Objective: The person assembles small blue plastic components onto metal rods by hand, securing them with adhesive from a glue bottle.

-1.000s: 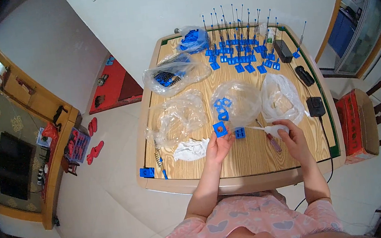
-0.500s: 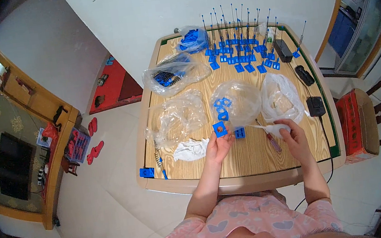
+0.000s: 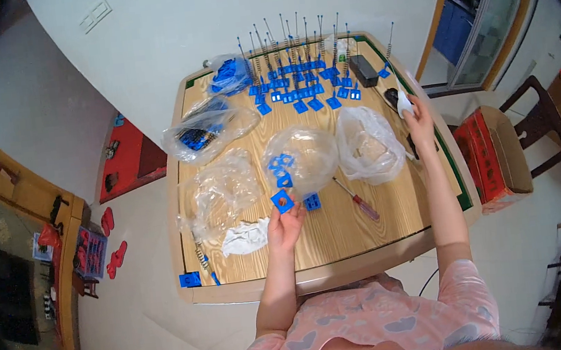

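Blue plate is clamped in the left hand, above the tabletop, nearer its front edge than its back. Right hand is closed around a white bottle by the right edge. Advisable: plate level, gripped only at the rim.

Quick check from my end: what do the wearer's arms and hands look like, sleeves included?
The left hand and right hand are ungloved, and both forearms are bare, with no watch or bracelet visible. The sleeves are short, loose and pink, matching the pink top with its grey heart-like patches.
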`<action>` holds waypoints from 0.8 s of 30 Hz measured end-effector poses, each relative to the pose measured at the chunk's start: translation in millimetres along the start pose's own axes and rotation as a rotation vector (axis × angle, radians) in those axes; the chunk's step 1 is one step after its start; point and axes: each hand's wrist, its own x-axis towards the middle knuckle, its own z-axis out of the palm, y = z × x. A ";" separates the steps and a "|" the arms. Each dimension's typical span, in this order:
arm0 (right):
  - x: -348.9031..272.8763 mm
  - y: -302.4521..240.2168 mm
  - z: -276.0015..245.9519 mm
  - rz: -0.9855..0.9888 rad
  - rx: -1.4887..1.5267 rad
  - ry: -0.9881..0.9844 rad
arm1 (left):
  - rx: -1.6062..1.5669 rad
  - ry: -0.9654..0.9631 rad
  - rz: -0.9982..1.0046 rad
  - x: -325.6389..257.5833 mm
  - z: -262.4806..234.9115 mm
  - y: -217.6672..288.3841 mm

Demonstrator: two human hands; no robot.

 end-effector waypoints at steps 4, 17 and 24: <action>31.9 77.4 0.6 0.061 -0.219 0.130 | -0.011 0.050 -0.011 0.5 0.8 0.6; 49.7 130.1 21.3 0.101 -0.670 0.053 | -0.043 -0.006 -0.047 -3.2 8.5 -0.9; 55.8 143.1 -13.5 0.062 -0.600 0.054 | -0.077 0.025 -0.052 4.5 4.1 -13.3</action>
